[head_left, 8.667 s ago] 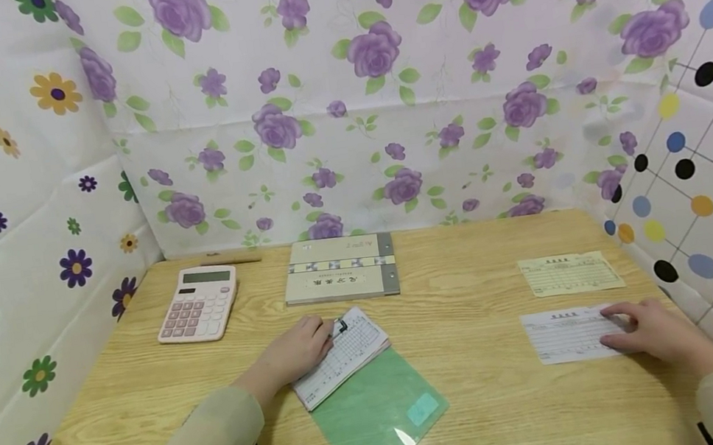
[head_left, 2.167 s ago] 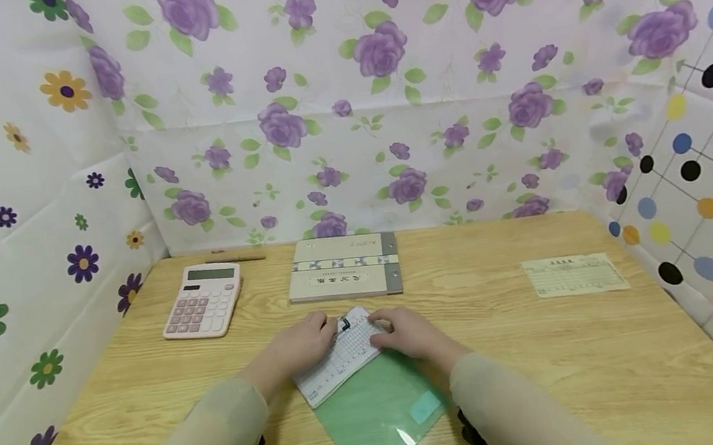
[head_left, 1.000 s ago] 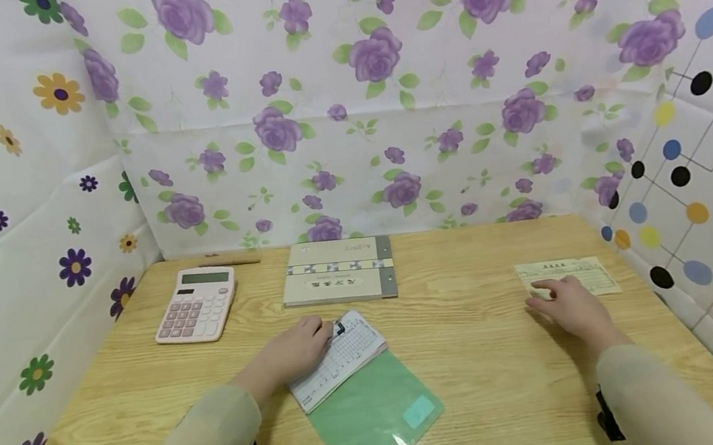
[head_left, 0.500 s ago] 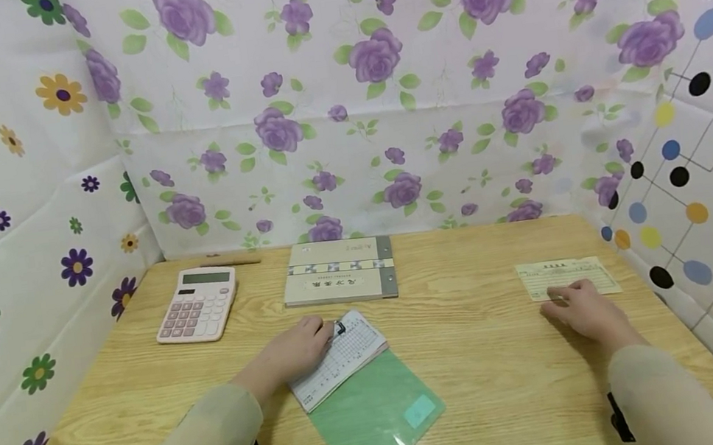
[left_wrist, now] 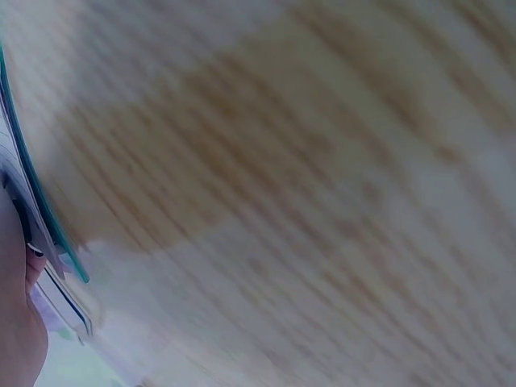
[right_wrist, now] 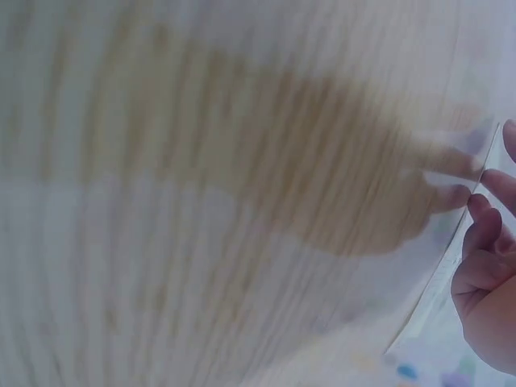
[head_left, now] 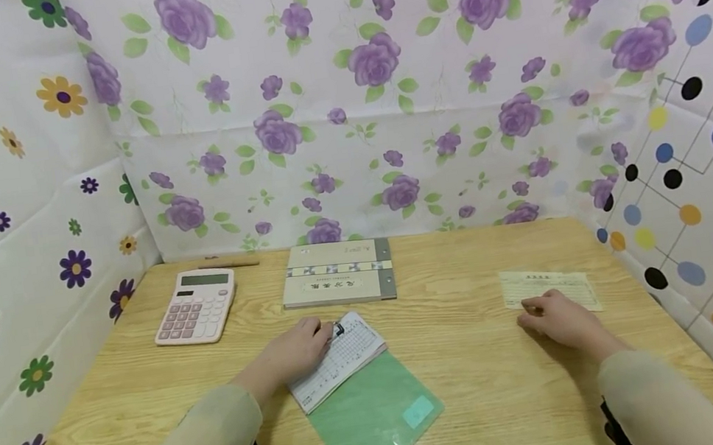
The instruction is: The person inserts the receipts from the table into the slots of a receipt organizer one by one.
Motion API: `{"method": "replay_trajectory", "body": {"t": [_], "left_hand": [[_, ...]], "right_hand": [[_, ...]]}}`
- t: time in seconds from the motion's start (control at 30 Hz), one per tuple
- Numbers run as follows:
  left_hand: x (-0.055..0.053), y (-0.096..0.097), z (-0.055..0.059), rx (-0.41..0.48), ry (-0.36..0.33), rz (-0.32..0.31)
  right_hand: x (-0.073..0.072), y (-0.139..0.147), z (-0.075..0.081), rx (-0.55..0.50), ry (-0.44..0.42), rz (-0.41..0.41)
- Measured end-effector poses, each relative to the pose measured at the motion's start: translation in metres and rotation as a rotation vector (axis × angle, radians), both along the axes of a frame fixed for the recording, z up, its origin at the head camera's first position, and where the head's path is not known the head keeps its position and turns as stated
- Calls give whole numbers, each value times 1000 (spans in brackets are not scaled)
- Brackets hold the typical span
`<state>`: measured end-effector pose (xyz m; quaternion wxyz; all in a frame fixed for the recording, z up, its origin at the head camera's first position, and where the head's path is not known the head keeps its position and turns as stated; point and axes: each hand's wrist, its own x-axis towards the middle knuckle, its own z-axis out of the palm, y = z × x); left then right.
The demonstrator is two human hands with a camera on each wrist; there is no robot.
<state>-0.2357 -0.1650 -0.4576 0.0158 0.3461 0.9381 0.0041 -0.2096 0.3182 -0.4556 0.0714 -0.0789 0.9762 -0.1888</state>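
Note:
In the head view, my left hand (head_left: 301, 349) pinches the black binder clip (head_left: 340, 328) at the top corner of a stack of printed white slips (head_left: 345, 357). The stack lies on a green translucent folder (head_left: 380, 416). At the left edge of the left wrist view, the folder's edge (left_wrist: 36, 185) shows beside the hand. Over on the right, my right hand (head_left: 562, 320) pinches the near edge of a pale yellow slip (head_left: 554, 286), fingers curled. The right wrist view shows fingertips meeting at the slip's edge (right_wrist: 431, 294).
A pink-and-white calculator (head_left: 196, 307) lies at the back left, with a thin brown stick (head_left: 228, 263) behind it. A beige ledger book (head_left: 336, 273) with a grey spine lies at the back middle. Patterned cloth walls (head_left: 380, 145) enclose the wooden table (head_left: 470, 387).
The white slip at the right is gone from its place; my right hand went to the stack, then back right. The yellow slip has shifted left and turned slightly. My left hand stays put.

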Motion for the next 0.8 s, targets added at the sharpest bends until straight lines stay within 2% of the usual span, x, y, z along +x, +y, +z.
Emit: {"method": "replay_trajectory", "body": {"t": [0.17, 0.37, 0.53, 0.67, 0.8], "left_hand": [[0, -1, -2, -10, 8, -1], [-1, -1, -2, -7, 23, -13], [-1, 0, 0, 5, -1, 10], [-1, 0, 0, 2, -12, 11], [0, 0, -1, -9, -9, 4]], "right_hand": [[4, -24, 1, -40, 9, 31], [8, -43, 1, -37, 31, 45], [12, -54, 5, -62, 15, 54], [14, -48, 13, -112, 31, 57], [12, -22, 17, -135, 44, 20]]}}
